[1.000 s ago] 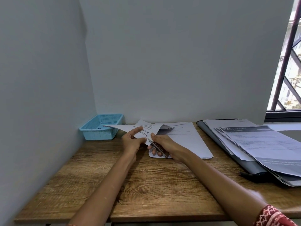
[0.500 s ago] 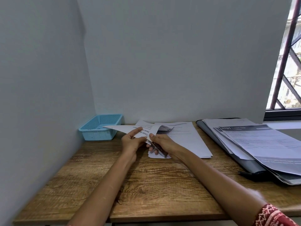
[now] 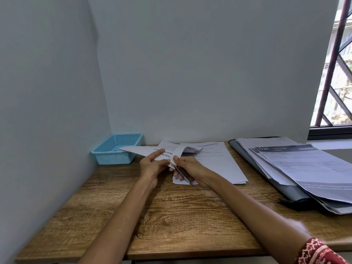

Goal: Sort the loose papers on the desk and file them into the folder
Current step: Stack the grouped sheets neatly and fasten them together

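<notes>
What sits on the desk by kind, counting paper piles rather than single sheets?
Blue baskets: 1, basket at the back left.
Folders: 1, grey folder on the right.
Paper groups: 3, held sheets, middle stack, pile on the folder.
Dark stapler-like tools: 1, tool in the right hand.
Total: 6

Just one cam here, head-mounted, wide-angle, looking forward and down from the person's seat at the wooden tabletop (image 3: 171, 216), facing the corner walls, pretty close, both forearms reaching in from below.

Folder (image 3: 253, 164) mostly under papers (image 3: 304, 168), right edge cropped
</notes>
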The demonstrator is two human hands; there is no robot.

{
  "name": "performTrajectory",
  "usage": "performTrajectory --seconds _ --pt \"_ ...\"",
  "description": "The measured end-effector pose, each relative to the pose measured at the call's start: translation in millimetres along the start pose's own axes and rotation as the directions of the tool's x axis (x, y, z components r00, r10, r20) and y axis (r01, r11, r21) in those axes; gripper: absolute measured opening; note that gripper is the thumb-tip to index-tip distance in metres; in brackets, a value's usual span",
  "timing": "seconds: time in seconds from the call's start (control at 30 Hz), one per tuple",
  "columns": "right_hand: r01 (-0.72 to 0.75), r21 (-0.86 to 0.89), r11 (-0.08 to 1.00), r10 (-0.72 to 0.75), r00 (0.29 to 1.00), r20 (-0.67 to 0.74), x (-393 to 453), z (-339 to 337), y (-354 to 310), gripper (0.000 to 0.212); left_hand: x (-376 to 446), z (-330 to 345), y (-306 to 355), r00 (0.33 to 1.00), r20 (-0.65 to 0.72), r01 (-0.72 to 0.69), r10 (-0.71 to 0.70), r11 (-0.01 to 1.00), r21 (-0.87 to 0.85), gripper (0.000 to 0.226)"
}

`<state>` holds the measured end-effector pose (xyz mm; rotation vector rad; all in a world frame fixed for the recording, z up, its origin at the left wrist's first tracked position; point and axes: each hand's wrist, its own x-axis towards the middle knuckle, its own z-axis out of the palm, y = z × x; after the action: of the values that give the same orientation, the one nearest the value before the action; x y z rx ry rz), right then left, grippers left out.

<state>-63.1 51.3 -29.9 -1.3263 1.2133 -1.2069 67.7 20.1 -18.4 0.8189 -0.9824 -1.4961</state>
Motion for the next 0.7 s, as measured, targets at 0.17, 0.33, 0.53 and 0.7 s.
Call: performTrajectory --seconds 0.17,0.33,0.53,0.7 --pt "-0.003 0.034 0.999 0.003 1.000 -0.012 0.8 1.0 -0.2 0.032 -0.4 1.3 0.8 1.000 -0.003 -0.009 0.009 1.000 -0.018 0.045" --pt "-0.005 0.047 0.999 0.006 1.000 -0.019 1.6 1.1 0.8 0.029 0.1 0.2 1.2 1.000 -0.003 -0.003 0.003 1.000 -0.017 0.046" --pt "0.015 0.051 0.999 -0.014 0.999 -0.034 1.4 0.8 1.0 0.029 0.4 -0.2 0.8 1.000 0.013 0.000 0.000 1.000 -0.011 0.045" --pt "0.015 0.103 0.995 -0.010 0.999 -0.053 1.8 0.2 1.1 0.028 -0.3 -0.7 3.7 0.999 0.046 0.023 -0.021 0.999 -0.042 0.019"
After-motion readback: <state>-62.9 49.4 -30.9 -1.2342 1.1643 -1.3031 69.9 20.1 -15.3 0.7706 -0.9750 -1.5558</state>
